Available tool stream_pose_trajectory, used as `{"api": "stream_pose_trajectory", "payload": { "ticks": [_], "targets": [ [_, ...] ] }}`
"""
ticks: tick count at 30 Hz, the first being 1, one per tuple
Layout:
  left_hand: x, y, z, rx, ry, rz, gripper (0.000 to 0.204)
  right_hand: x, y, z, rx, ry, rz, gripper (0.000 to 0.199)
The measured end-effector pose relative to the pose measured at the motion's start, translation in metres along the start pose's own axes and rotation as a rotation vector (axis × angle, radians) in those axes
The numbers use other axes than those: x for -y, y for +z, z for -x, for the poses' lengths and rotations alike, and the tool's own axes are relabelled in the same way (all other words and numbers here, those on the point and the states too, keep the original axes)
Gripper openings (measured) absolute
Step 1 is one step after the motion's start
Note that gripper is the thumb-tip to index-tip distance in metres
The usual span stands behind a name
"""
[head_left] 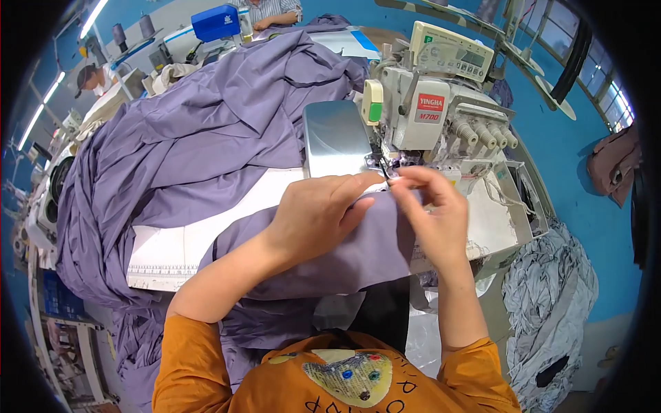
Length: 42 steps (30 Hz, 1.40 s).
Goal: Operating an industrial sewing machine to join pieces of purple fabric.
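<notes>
My left hand (320,210) lies over the purple fabric (323,258) with its fingers stretched toward the needle area and the thumb apart. Close beside it, my right hand (437,210) has thumb and index finger pinched together just in front of the presser foot (377,162). What the pinch holds is too small to make out. The fabric's far edge lies under both hands, at the front of the overlock sewing machine (420,103). A smooth metal cover plate (336,138) sits to the left of the needle area.
A large heap of purple fabric (206,117) covers the table's left side and hangs over its edge. Crumpled grey fabric (551,310) hangs or lies at lower right. An open tray (520,199) adjoins the machine. A person's hand (264,24) shows at a far workstation.
</notes>
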<state>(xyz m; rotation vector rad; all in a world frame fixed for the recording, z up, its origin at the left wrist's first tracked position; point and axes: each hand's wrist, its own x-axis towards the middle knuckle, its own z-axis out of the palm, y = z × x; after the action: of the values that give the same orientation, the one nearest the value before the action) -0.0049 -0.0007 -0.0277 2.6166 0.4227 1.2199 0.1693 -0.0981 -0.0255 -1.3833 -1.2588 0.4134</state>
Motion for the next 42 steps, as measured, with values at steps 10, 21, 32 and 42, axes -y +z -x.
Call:
{"api": "stream_pose_trajectory", "payload": {
  "ticks": [10, 21, 32, 42],
  "targets": [
    [0.012, -0.02, -0.018, 0.242, 0.011, 0.01, 0.017, -0.004, -0.01, 0.054, 0.147, 0.539, -0.415, 0.041],
    [0.018, -0.021, -0.019, 0.258, -0.027, -0.085, 0.016, -0.013, -0.003, 0.047, 0.185, 0.589, -0.491, 0.024],
    [-0.016, -0.034, 0.043, -0.011, -0.216, -0.428, 0.026, -0.028, -0.006, 0.038, 0.264, 0.551, -0.579, 0.027],
    [-0.007, -0.051, 0.097, -0.052, -0.768, 0.328, 0.017, -0.028, -0.005, 0.036, 0.318, 0.576, -0.695, 0.031]
  ]
}}
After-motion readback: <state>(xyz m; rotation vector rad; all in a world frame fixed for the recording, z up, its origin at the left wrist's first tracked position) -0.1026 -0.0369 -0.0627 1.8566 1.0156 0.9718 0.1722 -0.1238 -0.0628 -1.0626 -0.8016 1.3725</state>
